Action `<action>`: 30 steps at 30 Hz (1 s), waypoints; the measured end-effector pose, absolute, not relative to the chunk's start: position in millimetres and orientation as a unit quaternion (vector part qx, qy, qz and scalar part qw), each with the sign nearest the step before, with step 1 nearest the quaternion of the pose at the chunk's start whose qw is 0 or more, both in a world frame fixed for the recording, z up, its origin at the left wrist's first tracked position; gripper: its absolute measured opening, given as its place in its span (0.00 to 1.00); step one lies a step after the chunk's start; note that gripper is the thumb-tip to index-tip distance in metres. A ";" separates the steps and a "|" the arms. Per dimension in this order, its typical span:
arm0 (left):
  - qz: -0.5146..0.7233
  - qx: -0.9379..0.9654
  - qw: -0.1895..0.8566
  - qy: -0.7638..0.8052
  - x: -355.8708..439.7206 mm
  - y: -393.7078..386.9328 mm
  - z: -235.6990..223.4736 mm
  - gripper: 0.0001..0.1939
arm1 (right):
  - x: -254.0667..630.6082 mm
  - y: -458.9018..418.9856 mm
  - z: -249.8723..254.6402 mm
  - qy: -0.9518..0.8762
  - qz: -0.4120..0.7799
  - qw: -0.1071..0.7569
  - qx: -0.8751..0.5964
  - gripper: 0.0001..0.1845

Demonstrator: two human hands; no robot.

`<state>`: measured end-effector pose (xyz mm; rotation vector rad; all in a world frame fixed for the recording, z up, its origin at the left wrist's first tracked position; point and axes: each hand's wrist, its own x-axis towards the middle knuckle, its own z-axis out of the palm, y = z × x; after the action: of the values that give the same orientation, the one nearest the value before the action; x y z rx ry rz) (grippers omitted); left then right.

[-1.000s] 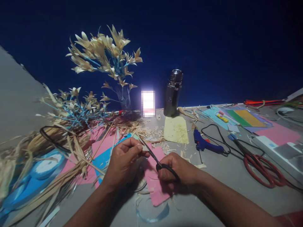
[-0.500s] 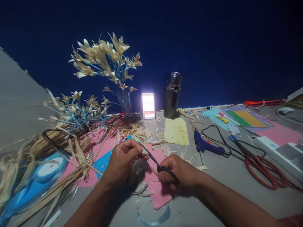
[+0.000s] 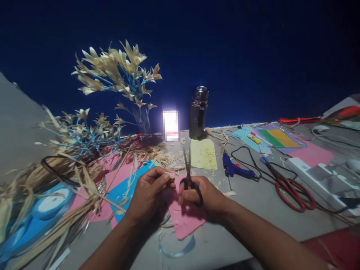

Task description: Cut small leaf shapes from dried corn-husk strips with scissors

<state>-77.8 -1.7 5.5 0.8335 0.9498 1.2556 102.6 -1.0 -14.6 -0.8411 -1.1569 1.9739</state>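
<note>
While a deep blue wall is rising behind everything and a paler wall is slanting in at the left, the grey table is carrying a litter of pale shavings, a blue sheet and dried husk strips. Toward the back, cream flowers on blue stems are spreading out, a bright rectangle (pixelated, so its content is hidden) is glowing, and a dark metallic flask is standing just behind a yellow sheet. To the right, a blue glue gun is lying near red-handled shears and a white power strip. Over a pink sheet, the right hand is gripping the black-handled scissors by their loops, the slim dark blades pointing up and away, slightly parted. Just beside, the left hand is pinching a small pale piece, which the fingers are mostly covering. Farther right, a yellow tube is lying among coloured sheets, any print being too small to read.
</note>
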 end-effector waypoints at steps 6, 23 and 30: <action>0.497 0.376 0.656 0.425 -67.1 -6.2 5.0 0.10 | 104.2 3.2 -8.0 -0.445 0.668 0.477 -0.357 0.13; 0.569 0.191 0.692 0.401 -13.3 -13.6 8.3 0.13 | 104.6 14.8 -21.3 -0.385 0.643 0.515 -0.416 0.15; 0.500 0.212 0.717 0.437 -18.7 3.9 5.4 0.10 | 113.5 20.3 -11.5 -0.389 0.627 0.498 -0.455 0.15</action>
<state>-18.7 3.9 5.4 0.4681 0.9667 1.1062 113.5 20.3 -11.5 -1.1011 -0.9425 1.5167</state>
